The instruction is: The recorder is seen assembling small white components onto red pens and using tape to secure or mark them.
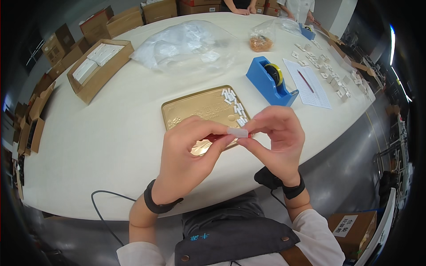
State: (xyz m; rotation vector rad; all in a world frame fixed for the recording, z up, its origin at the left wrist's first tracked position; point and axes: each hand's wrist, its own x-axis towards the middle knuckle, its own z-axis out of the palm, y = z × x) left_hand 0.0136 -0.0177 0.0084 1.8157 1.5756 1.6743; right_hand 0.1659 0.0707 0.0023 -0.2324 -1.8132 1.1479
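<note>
My dark apron (pixel 235 246) lies nearest; beyond it black bands (pixel 155 201) circle my wrists; my left grip (pixel 184 148) and right grip (pixel 286 146) are both pinched narrow on one small white piece (pixel 238 132), with a bit of red (pixel 251 135) showing at its right end; behind it, short white cylinders (pixel 239 107) line the right side of a gold tray (pixel 195 104); farther over the bench (pixel 111 155) stands a blue tape dispenser (pixel 268 84), then paper (pixel 319 98) bearing a red pen (pixel 305 81); clear plastic sheeting (pixel 186 44) lies beyond.
</note>
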